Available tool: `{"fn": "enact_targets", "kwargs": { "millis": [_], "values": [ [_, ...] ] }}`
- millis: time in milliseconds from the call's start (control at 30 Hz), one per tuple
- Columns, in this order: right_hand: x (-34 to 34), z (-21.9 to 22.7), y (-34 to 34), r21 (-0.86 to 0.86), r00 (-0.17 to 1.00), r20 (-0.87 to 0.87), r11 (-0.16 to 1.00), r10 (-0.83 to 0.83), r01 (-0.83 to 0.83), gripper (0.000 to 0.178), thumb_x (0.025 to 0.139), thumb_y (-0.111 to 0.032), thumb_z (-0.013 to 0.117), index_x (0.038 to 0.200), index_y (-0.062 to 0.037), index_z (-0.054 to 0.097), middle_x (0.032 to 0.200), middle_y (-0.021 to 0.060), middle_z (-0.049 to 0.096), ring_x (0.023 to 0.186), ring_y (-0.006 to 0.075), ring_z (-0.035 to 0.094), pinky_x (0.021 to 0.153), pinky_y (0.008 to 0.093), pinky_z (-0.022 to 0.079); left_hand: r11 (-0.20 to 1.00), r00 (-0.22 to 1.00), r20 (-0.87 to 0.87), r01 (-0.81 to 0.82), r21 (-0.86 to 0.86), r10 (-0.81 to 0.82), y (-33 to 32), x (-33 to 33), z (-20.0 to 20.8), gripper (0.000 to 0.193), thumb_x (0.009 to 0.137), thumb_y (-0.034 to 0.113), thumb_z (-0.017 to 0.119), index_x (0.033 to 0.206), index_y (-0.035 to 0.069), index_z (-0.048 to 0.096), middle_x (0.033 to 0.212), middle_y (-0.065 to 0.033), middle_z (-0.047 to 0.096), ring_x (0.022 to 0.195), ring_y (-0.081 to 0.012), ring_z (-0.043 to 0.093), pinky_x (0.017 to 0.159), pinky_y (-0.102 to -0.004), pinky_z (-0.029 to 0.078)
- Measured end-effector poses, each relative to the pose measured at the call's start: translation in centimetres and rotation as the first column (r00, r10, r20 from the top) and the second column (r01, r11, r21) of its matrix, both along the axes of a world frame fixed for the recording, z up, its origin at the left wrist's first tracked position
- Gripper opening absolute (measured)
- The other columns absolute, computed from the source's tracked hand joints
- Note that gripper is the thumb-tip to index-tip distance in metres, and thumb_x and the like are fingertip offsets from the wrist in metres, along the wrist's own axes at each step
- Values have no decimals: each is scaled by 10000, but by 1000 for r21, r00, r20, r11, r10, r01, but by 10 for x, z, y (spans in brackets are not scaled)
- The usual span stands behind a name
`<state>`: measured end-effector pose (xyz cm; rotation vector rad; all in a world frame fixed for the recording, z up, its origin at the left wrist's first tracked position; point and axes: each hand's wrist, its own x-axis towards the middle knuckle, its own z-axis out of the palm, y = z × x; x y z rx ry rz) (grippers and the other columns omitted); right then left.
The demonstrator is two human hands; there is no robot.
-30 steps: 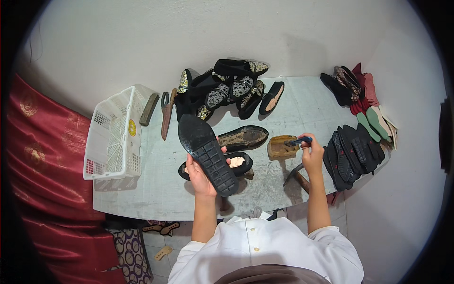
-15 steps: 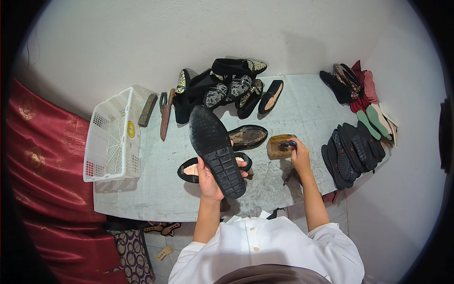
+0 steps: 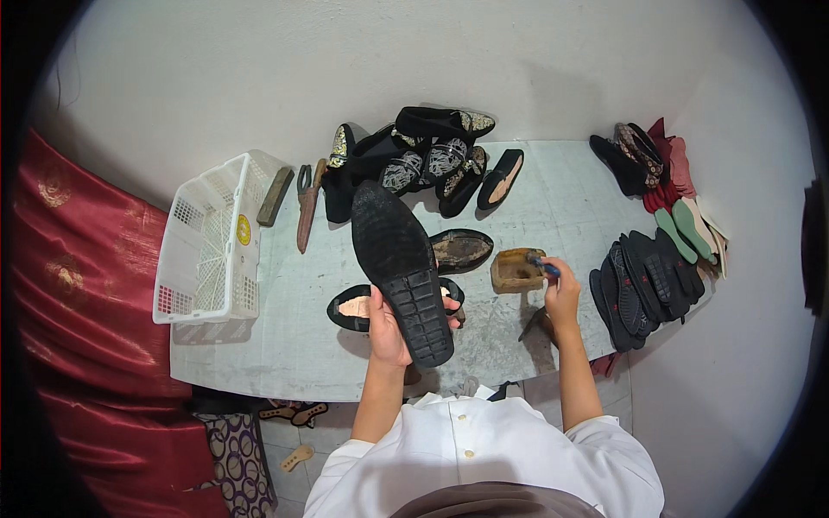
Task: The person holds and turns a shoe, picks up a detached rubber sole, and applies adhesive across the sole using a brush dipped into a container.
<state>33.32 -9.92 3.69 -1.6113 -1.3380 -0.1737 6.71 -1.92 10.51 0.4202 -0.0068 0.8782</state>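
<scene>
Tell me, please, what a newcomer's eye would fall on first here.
Probably the big black sole, held up in the left hand over the middle of the pale table. The shiny red cloth filling the left side would likely come next, then the heap of black shoes with glittery patterns at the table's back.

- The long black ridged-heel sole (image 3: 402,281) covers part of the black shoe with pale insole (image 3: 353,307).
- The bare right hand (image 3: 563,291) partly hides the slim blue-handled tool (image 3: 550,269).
- The view's left rim cuts off the shiny red curtain (image 3: 95,319).
</scene>
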Motion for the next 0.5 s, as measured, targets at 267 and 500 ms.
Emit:
{"fn": "enact_targets", "kwargs": {
  "millis": [267,500],
  "values": [
    [-19,60,-5,187,1000,-25,982,-1,5,337,702,169,456,969,-10,556,938,147,631,785,256,618,671,291,485,999,998,-59,-31,-19,30,-4,3,7,703,905,567,166,1212,-8,429,995,-246,574,933,-364,595,688,-436,556],
    [-77,139,-14,386,902,154,816,402,-430,193,722,30,557,912,-1,563,887,169,643,749,274,625,623,328,501,992,986,-115,-121,-36,117,-9,6,12,668,913,547,192,1208,1,438,1056,-203,568,1002,-348,568,708,-426,556]
  ]
}}
